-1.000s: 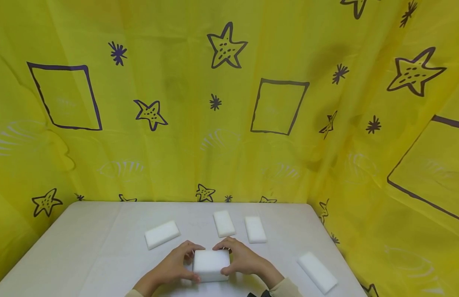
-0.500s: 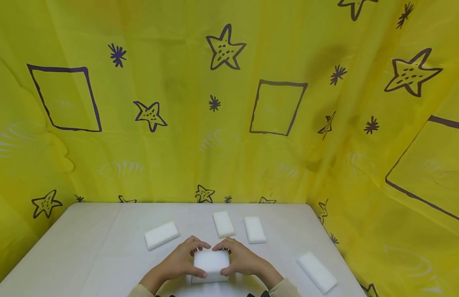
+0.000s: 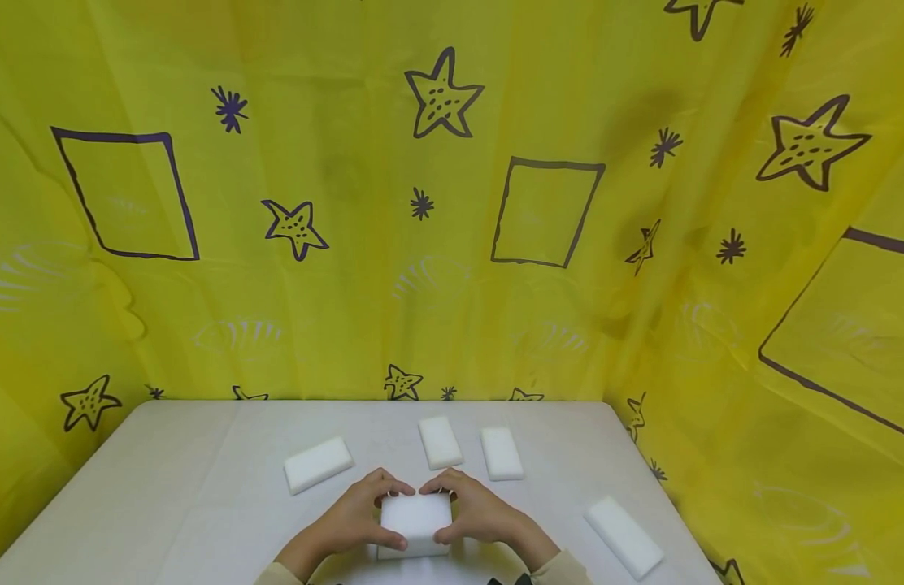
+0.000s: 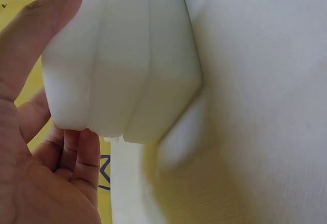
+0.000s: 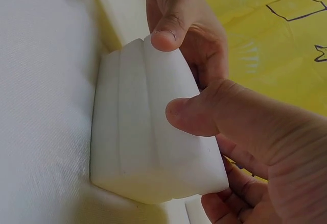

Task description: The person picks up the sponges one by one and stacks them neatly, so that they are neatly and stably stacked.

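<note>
A stack of three white sponge blocks (image 3: 415, 516) stands on the table near its front edge, its layers nearly flush. My left hand (image 3: 360, 516) grips the top sponge (image 4: 71, 66) from the left, thumb on the near side and fingers at the far side. From the right, my right hand (image 3: 481, 513) holds the same sponge, its thumb (image 5: 191, 116) pressed on the near face. In the right wrist view both thumbs lie on this top layer, and the two lower sponges (image 5: 130, 117) sit beneath it against the table. Some fingertips are hidden behind the stack.
Beyond the hands lie three loose white sponges: one at left (image 3: 319, 465), one in the middle (image 3: 441, 443) and one right of it (image 3: 501, 453). Another sponge (image 3: 623, 536) lies near the table's right edge. A yellow patterned curtain (image 3: 349, 203) encloses the white table (image 3: 203, 471).
My left hand has shifted up and right, its thumb rising to the top sponge and its fingers moving closer to the right hand's along the far edge. The right hand has barely moved.
</note>
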`<state>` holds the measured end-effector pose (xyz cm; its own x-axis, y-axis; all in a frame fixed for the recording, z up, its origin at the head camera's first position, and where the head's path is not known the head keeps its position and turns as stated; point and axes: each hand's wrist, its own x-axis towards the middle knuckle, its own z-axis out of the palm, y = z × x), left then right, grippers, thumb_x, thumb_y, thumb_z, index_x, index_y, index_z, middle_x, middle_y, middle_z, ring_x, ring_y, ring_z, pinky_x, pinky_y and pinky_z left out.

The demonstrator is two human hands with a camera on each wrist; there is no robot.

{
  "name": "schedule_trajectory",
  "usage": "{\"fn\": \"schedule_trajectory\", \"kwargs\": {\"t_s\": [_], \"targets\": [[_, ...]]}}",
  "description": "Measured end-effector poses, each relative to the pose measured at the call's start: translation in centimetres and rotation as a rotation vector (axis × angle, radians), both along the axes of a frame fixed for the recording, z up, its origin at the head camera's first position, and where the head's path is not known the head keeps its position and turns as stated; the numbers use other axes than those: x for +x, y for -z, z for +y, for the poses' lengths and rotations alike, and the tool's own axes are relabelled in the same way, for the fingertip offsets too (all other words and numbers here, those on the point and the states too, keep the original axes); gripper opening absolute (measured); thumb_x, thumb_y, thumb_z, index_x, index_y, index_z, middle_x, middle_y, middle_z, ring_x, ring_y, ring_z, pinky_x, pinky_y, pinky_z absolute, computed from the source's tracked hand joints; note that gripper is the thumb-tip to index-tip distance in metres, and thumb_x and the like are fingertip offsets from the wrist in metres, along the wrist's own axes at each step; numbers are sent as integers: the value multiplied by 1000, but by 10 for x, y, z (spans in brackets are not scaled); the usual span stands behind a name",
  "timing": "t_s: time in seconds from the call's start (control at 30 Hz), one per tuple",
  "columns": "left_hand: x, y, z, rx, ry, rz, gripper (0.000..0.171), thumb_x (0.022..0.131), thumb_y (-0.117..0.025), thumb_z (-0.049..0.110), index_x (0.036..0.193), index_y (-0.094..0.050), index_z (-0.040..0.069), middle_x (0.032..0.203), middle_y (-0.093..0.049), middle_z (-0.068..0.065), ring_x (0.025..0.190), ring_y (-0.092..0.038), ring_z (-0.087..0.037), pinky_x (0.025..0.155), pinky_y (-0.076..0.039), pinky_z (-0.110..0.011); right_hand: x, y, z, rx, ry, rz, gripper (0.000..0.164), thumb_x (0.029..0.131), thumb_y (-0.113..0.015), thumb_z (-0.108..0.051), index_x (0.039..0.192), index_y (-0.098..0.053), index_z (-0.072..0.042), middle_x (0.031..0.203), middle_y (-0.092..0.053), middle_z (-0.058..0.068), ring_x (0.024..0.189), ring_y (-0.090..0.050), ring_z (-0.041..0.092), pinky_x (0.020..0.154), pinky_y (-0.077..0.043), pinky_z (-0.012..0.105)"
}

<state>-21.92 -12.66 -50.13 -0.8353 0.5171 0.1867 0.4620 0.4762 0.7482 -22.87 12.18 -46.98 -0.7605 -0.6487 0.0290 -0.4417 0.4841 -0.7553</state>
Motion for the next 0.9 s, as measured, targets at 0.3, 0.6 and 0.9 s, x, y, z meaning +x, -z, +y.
{"fn": "schedule_trajectory", "kwargs": {"t_s": [0.3, 0.6, 0.9], "targets": [[-1, 3, -1, -7, -1, -4, 58, 69, -88, 39, 118, -67, 16, 104, -53, 7, 88, -44, -6, 77, -40, -24, -2, 1, 4, -8, 6, 0, 51, 74, -85, -18, 120, -64, -13, 120, -60, -2, 105, -51, 6, 94, -46, 30], [0, 1, 0, 8, -18, -12, 57, 68, -89, 38, 117, -68, 18, 104, -54, 6, 89, -45, -6, 78, -41, -24, -15, -13, 18, -86, 112, 58, 48, 86, -76, -22, 126, -59, -1, 113, -62, 16, 101, -58, 29, 87, -49, 33], [0, 1, 0, 7, -24, -17, 58, 67, -89, 36, 117, -67, 16, 104, -54, 5, 89, -44, -7, 77, -40, -24, -39, -14, 43, -125, 490, 200, 58, 82, -80, -21, 131, -56, -1, 109, -64, 13, 100, -59, 26, 87, -52, 43]]}}
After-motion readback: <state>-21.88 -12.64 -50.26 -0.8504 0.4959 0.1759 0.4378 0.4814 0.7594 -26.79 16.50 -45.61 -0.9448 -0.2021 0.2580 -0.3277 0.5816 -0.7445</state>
